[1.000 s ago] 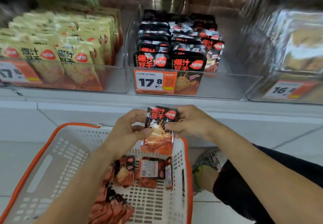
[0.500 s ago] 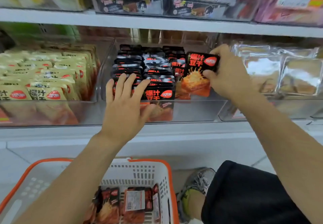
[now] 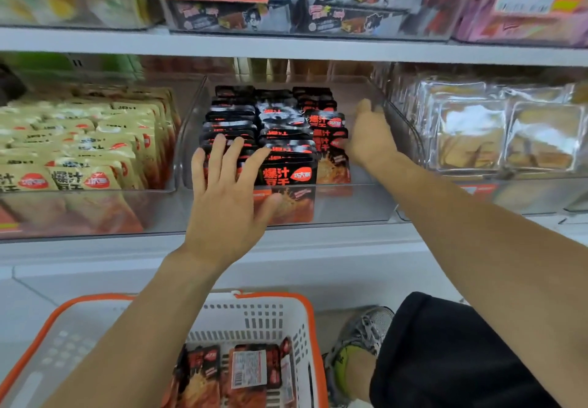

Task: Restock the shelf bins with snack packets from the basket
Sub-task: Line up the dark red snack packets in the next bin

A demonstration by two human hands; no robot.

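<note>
Black-and-red snack packet (image 3: 331, 153) now stands in the clear middle bin (image 3: 350, 204), right column. Right hand (image 3: 369, 140) has lowered beside it, fingers hidden; grip unclear. Left hand (image 3: 229, 191) stays spread on the front packets; basket (image 3: 280, 318) below.

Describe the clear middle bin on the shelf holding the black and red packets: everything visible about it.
The clear middle bin looks like transparent plastic, open-topped, sitting on the white shelf between a bin of yellow packets and one of clear-wrapped snacks. Black and red packets stand in three rows, filling its left and centre; the right side is bare. The left hand rests spread on the front-left packets; the right hand reaches inside beside the right row.
</note>
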